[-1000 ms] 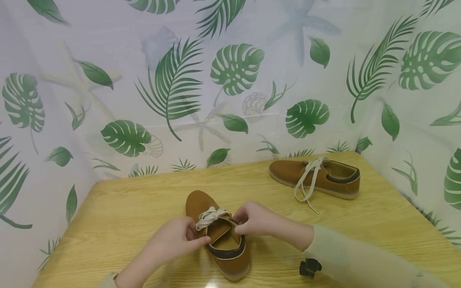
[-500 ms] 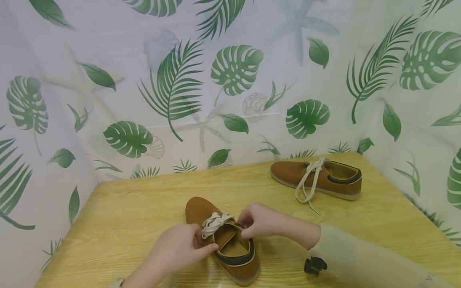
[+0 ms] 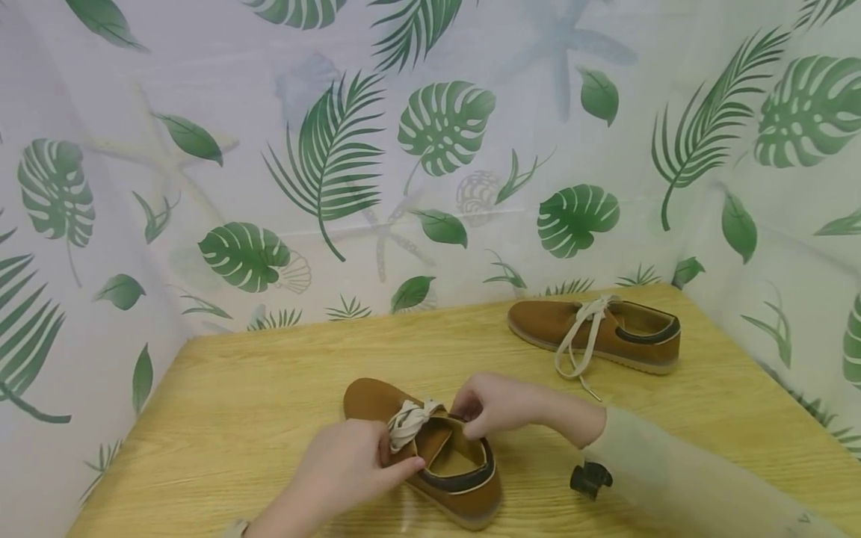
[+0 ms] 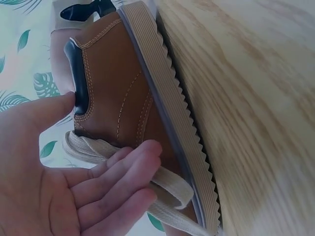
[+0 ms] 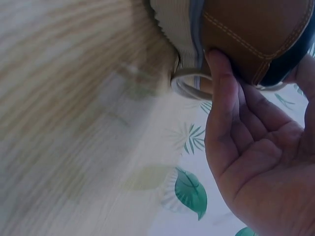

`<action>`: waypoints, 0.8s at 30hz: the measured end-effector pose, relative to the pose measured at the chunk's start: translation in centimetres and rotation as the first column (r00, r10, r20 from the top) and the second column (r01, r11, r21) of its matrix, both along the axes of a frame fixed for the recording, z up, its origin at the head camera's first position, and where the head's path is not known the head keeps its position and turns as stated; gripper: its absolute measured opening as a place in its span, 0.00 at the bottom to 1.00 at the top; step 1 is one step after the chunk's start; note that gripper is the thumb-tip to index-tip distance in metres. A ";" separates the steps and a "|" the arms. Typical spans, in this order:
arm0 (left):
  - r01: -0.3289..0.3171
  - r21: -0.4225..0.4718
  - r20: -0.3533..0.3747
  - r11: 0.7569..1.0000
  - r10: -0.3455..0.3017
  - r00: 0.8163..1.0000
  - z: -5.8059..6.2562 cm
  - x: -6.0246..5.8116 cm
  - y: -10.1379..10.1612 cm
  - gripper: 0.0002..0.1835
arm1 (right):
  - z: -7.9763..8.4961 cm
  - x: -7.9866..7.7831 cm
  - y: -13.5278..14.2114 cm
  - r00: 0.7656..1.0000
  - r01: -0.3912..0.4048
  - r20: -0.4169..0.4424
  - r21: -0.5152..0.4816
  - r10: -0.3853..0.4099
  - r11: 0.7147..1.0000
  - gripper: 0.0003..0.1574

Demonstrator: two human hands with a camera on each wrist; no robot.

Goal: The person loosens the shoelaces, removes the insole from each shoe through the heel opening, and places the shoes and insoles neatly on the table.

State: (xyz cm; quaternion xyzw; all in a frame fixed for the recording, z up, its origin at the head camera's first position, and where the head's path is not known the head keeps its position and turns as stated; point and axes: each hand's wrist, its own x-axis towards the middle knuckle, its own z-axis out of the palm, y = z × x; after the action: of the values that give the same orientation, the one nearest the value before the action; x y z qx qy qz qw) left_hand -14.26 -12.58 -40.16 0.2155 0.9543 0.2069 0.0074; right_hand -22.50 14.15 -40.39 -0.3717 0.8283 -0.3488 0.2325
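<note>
A brown lace-up shoe [image 3: 476, 499] with a dark collar and a bow of cream laces [image 3: 412, 423] stands on the table, toe pointing to the far left. My left hand [image 3: 351, 462] grips its near side by the opening; in the left wrist view the thumb touches the dark collar [image 4: 78, 73] and the fingers lie against the side and laces. On the far side my right hand [image 3: 503, 405] holds the shoe's collar edge, thumb at the rim and fingers along the outer wall [image 5: 236, 34]. Part of the shoe's near side is hidden by the left hand.
A matching brown shoe [image 3: 545, 320] lies at the back right of the wooden table [image 3: 255, 388], its cream lace loops hanging loose over the side. Leaf-printed cloth walls [image 3: 430, 172] stand behind and at both sides of the table.
The held shoe has turned, its heel swinging to the right, and both hands have moved right with it. The far shoe stays in its place.
</note>
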 end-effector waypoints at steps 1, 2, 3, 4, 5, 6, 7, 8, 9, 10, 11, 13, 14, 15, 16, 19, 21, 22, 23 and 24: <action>0.001 -0.002 0.000 1.000 -0.001 1.000 0.1 0.0 0.1 0.30 | 0.0 -0.2 0.1 1.000 -0.009 0.005 -0.001 0.009 1.000 0.15; 0.001 -0.006 -0.004 1.000 -0.002 1.000 0.1 -0.1 0.2 0.30 | 0.0 -0.4 0.2 1.000 -0.019 0.009 0.000 0.019 1.000 0.16; 0.002 -0.009 -0.010 1.000 -0.002 1.000 0.2 -0.1 0.3 0.31 | 0.0 -0.6 0.3 1.000 -0.025 0.013 -0.002 0.025 1.000 0.16; 0.002 -0.015 -0.017 1.000 -0.002 1.000 0.2 -0.2 0.4 0.31 | 0.0 -0.8 0.4 0.999 -0.033 0.020 -0.004 0.033 0.999 0.16; 0.004 -0.021 -0.025 1.000 -0.004 1.000 0.2 -0.2 0.5 0.32 | 0.0 -1.0 0.5 0.999 -0.039 0.029 -0.006 0.039 0.999 0.16; 0.005 -0.023 -0.030 1.000 -0.006 1.000 0.2 -0.3 0.5 0.32 | 0.0 -1.2 0.5 0.998 -0.045 0.041 -0.012 0.045 0.999 0.16; 0.008 -0.028 -0.035 1.000 -0.009 0.999 0.1 -0.3 0.6 0.31 | 0.0 -1.4 0.6 0.998 -0.046 0.050 -0.015 0.047 0.999 0.16; 0.011 -0.032 -0.038 0.999 -0.012 0.999 0.1 -0.4 0.6 0.31 | 0.0 -1.5 0.7 0.997 -0.043 0.061 -0.017 0.044 0.999 0.15; 0.016 -0.032 -0.036 0.999 -0.017 0.999 0.1 -0.5 0.6 0.31 | -0.1 -1.7 0.8 0.997 -0.038 0.069 -0.021 0.040 0.999 0.15; 0.020 -0.029 -0.027 0.999 -0.021 0.999 0.1 -0.6 0.6 0.30 | -0.2 -1.9 0.9 0.997 -0.031 0.075 -0.024 0.033 0.999 0.15; 0.025 -0.023 -0.020 0.999 -0.026 0.999 0.1 -0.6 0.6 0.29 | -0.2 -2.0 1.0 0.996 -0.022 0.082 -0.028 0.024 0.999 0.14; 0.033 -0.009 -0.002 0.999 -0.033 0.999 0.1 -0.8 0.4 0.27 | -0.3 -2.3 1.2 0.996 -0.005 0.088 -0.037 0.008 0.999 0.14; 0.037 0.000 0.003 0.999 -0.037 0.999 0.1 -0.9 0.3 0.26 | -0.4 -2.4 1.2 0.996 -0.001 0.094 -0.043 0.005 0.999 0.14; 0.039 0.007 0.004 0.999 -0.039 0.999 0.1 -1.0 0.2 0.25 | -0.4 -2.5 1.3 0.995 0.001 0.098 -0.048 0.004 0.999 0.13; 0.041 0.011 0.004 0.999 -0.041 0.999 0.2 -1.1 0.1 0.24 | -0.4 -2.6 1.3 0.995 -0.001 0.102 -0.053 0.007 0.999 0.13; 0.037 0.010 -0.014 0.999 -0.037 0.999 0.2 -1.4 -0.2 0.23 | -0.2 -2.9 1.4 0.993 -0.016 0.115 -0.062 0.023 0.998 0.13; 0.031 0.007 -0.029 1.000 -0.030 0.999 0.1 -1.6 -0.5 0.23 | -0.1 -3.0 1.5 0.992 -0.025 0.118 -0.066 0.033 0.998 0.14; 0.025 0.006 -0.029 1.000 -0.025 0.999 0.0 -1.7 -0.6 0.23 | -0.1 -3.1 1.5 0.992 -0.029 0.118 -0.065 0.036 0.997 0.14; 0.018 0.004 -0.031 1.000 -0.018 0.999 0.0 -1.9 -0.7 0.23 | -0.1 -3.2 1.6 0.992 -0.029 0.119 -0.066 0.037 0.997 0.14; 0.012 0.004 -0.025 1.000 -0.011 1.000 0.0 -2.0 -0.9 0.24 | 0.0 -3.3 1.6 0.993 -0.029 0.116 -0.067 0.037 0.997 0.15</action>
State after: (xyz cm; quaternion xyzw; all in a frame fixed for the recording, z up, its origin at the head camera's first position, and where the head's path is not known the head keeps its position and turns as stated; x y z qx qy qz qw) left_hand -16.28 -13.45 -40.19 0.2236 0.9526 0.2063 -0.0039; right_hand -25.76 15.76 -40.44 -0.3715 0.7951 -0.3930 0.2743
